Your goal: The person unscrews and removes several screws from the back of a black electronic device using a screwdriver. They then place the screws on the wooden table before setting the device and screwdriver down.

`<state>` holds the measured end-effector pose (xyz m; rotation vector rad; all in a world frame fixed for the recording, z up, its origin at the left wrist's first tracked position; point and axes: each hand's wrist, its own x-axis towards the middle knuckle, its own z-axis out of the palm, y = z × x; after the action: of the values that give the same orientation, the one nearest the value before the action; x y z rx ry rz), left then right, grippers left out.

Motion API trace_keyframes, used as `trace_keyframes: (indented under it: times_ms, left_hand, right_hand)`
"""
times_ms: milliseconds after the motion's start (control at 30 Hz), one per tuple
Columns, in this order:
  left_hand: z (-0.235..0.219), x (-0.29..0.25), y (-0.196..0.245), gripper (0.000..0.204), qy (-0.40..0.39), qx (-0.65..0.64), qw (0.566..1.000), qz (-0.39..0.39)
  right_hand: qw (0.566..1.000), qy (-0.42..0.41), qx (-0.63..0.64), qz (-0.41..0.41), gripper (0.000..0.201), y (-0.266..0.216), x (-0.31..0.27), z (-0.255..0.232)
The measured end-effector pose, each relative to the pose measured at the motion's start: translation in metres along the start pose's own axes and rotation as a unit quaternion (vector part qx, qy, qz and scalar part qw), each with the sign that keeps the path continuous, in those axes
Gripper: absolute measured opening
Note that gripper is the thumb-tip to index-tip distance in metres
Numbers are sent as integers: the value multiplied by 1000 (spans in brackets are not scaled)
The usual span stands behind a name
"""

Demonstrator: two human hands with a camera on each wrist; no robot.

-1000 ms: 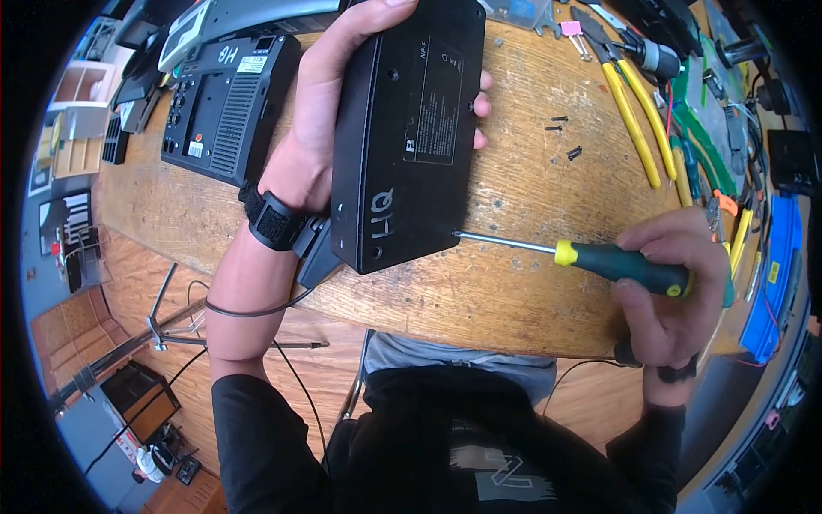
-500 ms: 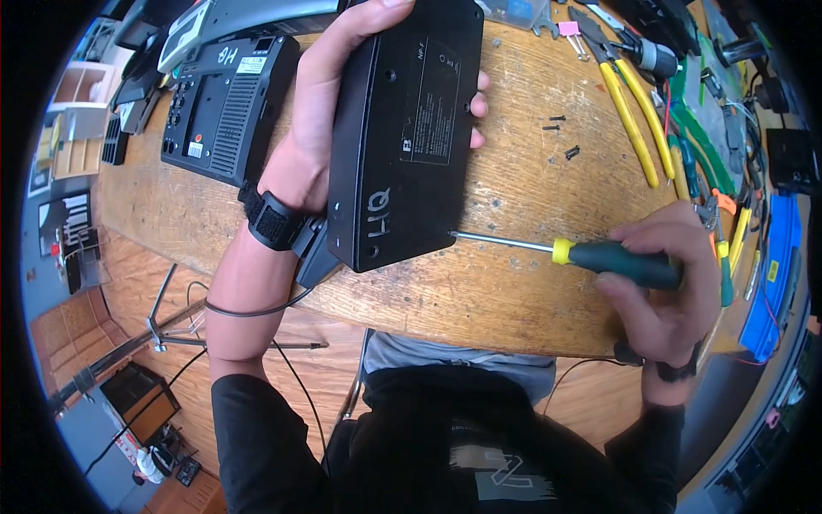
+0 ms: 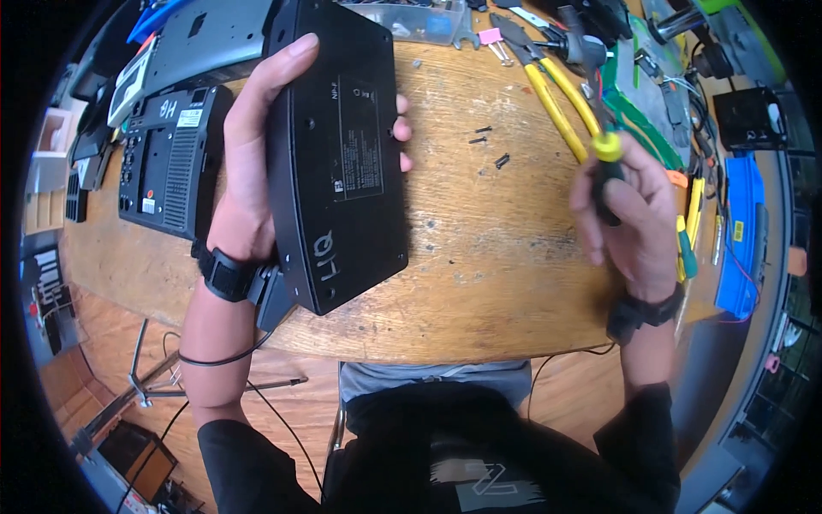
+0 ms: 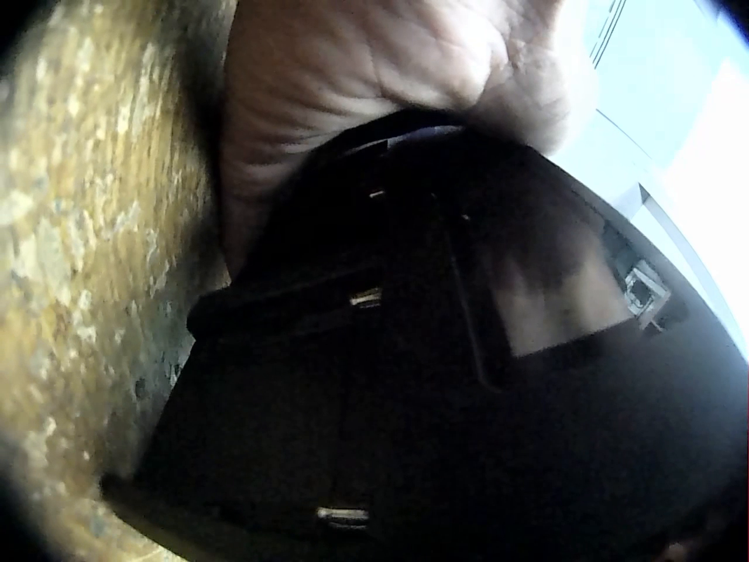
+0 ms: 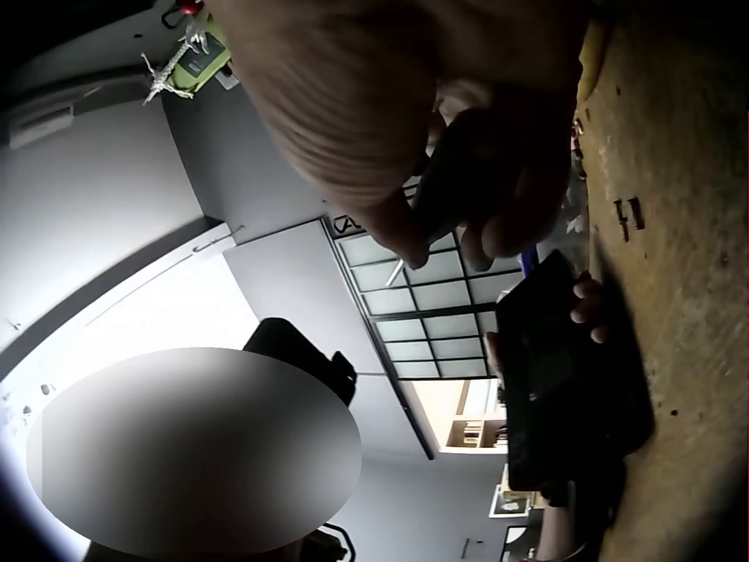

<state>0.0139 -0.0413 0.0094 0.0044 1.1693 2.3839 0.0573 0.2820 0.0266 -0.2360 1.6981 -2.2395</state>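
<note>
My left hand (image 3: 244, 158) grips a black box-shaped device (image 3: 342, 236) from its far-left side, thumb over the edge and fingertips showing at the opposite side. The device's labelled back, marked "HQ", faces up and has screw holes near its corners. In the left wrist view, the palm lies against the dark casing (image 4: 269, 410). Over the right part of the table, my right hand (image 3: 642, 210) holds a screwdriver (image 3: 607, 148) by its green and yellow handle. Its shaft points away from me, apart from the device.
Several small black screws (image 3: 503, 160) lie on the wooden table (image 3: 488, 283). Yellow-handled pliers (image 3: 556, 107) lie beyond them, near a pink binder clip (image 3: 490, 36). A second device marked "HQ" (image 3: 171, 163) is at left. A blue tray (image 3: 741, 231) stands at the right edge.
The screwdriver has left the device's near corner hole, and its shaft has swung from pointing left to pointing away from me. The left hand keeps its hold; the head view has shifted.
</note>
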Motion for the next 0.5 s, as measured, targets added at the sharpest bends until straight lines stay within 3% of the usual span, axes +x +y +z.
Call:
trace_keyframes:
  times_ms: [200,233,333,433,500]
  left_hand:
    - [5,-2,0,75,24,10,1000,6]
    - [6,-2,0,75,29,10,1000,5]
    - [9,-4,-1,76,43,18,999,7]
    - [12,-5,-3,60,42,-32,999,8]
    - [14,-6,-3,70,47,-10,999,0]
  right_hand:
    - [986,60,-96,120,19,5,12,4]
    - [958,112,-248,91,21,12,13,14]
    - [859,95,-501,-50,22,28,23,18]
    - [847,105,-519,-42,26,28,27,26]
    - [828,93,-549,-58,28,29,28,28]
